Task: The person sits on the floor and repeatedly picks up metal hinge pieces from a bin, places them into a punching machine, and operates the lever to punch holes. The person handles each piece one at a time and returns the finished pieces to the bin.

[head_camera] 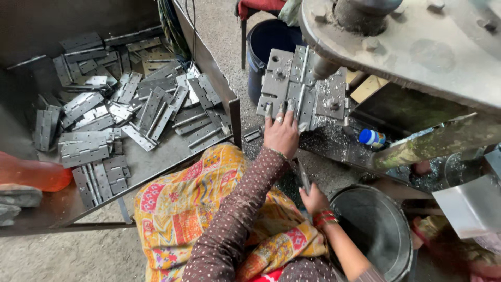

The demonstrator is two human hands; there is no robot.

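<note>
While my left hand [282,133] presses flat, fingers spread, on the hinge [300,86] under the press spindle [323,67], my right hand [314,199] seemingly grips a lever; I judge fingers could be caught if it drops.

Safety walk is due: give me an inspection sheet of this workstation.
Surface: metal tray table, grey and worn.
Job's things: hinge plate on the machine jig, metal shavings around it.
Clutter: loose pile of hinges on the tray; orange bottle; blue-capped bottle.
Hands: left hand, fingers spread on the plate; right hand grips a lever.
Cables: dark cords hang by the tray.
Surroundings: metal bucket, blue bin, concrete floor.
</note>
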